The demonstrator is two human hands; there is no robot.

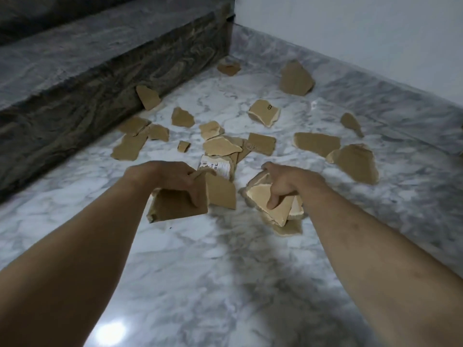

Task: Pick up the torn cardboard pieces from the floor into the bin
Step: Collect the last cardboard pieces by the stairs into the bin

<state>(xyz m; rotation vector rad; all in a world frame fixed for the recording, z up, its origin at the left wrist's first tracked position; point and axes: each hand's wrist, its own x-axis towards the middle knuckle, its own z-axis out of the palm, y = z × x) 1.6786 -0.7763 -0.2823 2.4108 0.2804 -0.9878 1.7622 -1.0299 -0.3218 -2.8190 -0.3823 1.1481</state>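
Note:
Several torn brown cardboard pieces (315,144) lie scattered over the white marble floor (225,271). My left hand (175,179) grips a folded brown piece (175,209) lifted just above the floor. My right hand (283,184) holds a small stack of pale torn pieces (275,209), fingers curled round them. A piece with a white printed label (216,167) lies between and just beyond my hands. No bin is in view.
A dark marble step (100,78) runs along the left side, with a few pieces lying against its riser. A white wall (375,33) closes the back right corner. Bare floor stretches toward me.

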